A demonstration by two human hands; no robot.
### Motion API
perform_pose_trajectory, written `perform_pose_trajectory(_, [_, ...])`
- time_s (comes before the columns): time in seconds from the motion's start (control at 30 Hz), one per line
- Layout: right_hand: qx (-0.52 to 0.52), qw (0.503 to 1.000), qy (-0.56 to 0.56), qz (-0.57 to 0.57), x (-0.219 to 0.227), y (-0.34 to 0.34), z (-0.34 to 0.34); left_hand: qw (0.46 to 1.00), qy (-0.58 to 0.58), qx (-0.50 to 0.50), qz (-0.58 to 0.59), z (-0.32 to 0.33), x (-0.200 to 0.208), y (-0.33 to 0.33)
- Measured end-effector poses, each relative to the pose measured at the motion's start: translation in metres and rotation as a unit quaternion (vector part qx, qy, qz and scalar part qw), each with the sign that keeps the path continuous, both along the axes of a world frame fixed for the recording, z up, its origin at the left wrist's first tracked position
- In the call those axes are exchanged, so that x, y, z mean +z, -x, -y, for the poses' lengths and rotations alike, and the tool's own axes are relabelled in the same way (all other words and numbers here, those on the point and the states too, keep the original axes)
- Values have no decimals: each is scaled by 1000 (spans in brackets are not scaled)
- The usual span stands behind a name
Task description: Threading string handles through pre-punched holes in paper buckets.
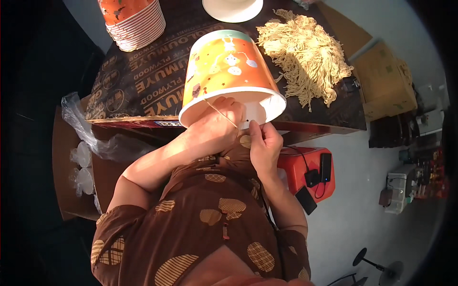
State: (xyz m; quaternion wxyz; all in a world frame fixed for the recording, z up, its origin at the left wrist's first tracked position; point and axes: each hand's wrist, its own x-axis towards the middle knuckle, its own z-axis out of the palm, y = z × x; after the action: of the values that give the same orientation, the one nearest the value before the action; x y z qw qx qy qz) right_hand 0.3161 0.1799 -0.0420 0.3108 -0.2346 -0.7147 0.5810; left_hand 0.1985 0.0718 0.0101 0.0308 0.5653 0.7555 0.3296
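Observation:
An orange paper bucket (219,71) with cartoon prints and a white rim lies tilted at the table's near edge, its mouth toward me. My left hand (217,119) reaches into the mouth with its fingers curled; what they hold is hidden. A thin tan cord (220,113) runs from the rim's left side across that hand toward the rim's near right side. There, next to a small dark hole in the wall, my right hand (266,145) pinches the rim between thumb and fingers.
On the dark plywood table (157,71) stand a stack of similar buckets (136,26), a white round container (233,10) and a heap of tan cords (305,55). A cardboard box (71,167) with plastic wrap is left; a red stool (298,164) with black devices is right.

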Motion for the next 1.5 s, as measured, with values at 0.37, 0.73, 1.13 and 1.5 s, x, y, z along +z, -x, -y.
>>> perform_pose_trajectory(0.37, [-6,997,-73,26,5,1,-3,952,87,-37,-290,3,7,1])
perform_pose_trajectory(0.73, [-4,998,-65,6,0,1,-6,987,-14,27,157,-9,-3,-3])
perform_pose_trajectory(1.13, [6,999,-11,-30,-8,8,-6,959,-173,75,-212,-25,-28,2])
perform_pose_trajectory(1.5, [10,997,-53,52,15,12,-15,873,-29,30,486,-25,3,21])
